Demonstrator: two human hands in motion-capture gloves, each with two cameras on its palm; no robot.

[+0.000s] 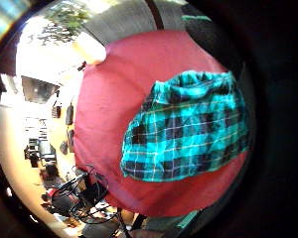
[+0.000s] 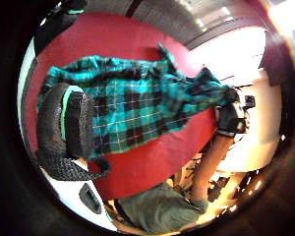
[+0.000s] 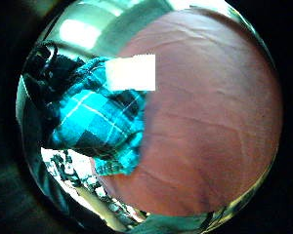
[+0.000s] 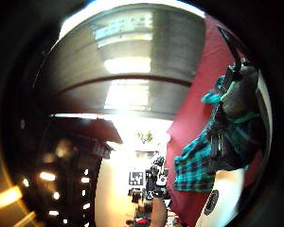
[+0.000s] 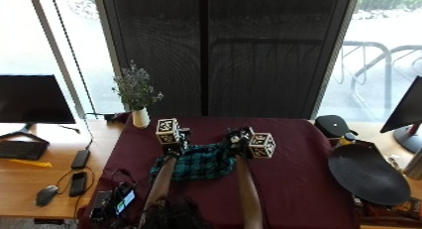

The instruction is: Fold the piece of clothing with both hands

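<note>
A dark red table [image 5: 290, 179] holds a green checked shirt [image 5: 198, 167] between the person's arms. The left hand [image 5: 173, 144] and right hand [image 5: 238, 140] sit at its far edge; the outside view hides their fingers. Both corners should move together. The left thumb view shows a hand [image 2: 231, 115] pinching cloth.

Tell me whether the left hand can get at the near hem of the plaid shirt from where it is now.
Probably yes. The left hand is at the far edge of the plaid shirt, and the near hem lies uncovered on the maroon tablecloth beside that forearm; nothing blocks it.
</note>
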